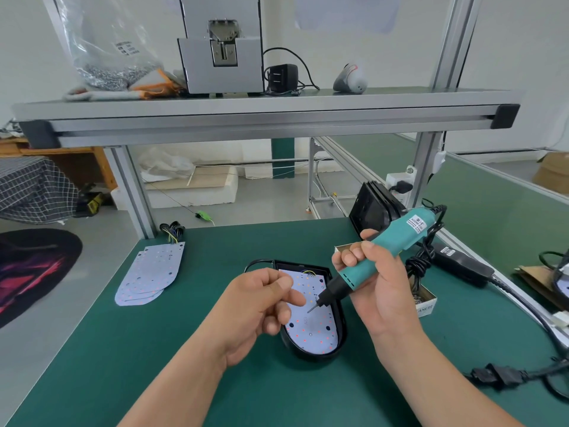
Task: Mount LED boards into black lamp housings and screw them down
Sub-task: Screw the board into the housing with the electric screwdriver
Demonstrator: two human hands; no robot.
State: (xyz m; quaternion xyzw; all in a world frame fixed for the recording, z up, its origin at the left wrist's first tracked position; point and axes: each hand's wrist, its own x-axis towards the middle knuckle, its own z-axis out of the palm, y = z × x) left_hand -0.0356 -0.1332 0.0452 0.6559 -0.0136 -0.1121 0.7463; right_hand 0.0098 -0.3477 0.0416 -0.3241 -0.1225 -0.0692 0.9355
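A black lamp housing [341, 322] lies on the green mat in front of me with a white LED board [314, 331] seated inside it. My right hand [375, 285] grips a teal electric screwdriver [391, 251], whose bit tip hovers just above the board's middle. My left hand [261, 300] hovers over the housing's left side, thumb and fingers pinched together; whether a screw sits between them is too small to tell. A stack of spare LED boards [151, 272] with wire bundles lies at the far left of the mat.
A small cardboard screw box [426, 300] sits right of the housing. More black housings [374, 208] lean against the frame post behind. The screwdriver's cable and power adapter [462, 266] trail along the right edge. A shelf [264, 115] with a screw feeder runs overhead.
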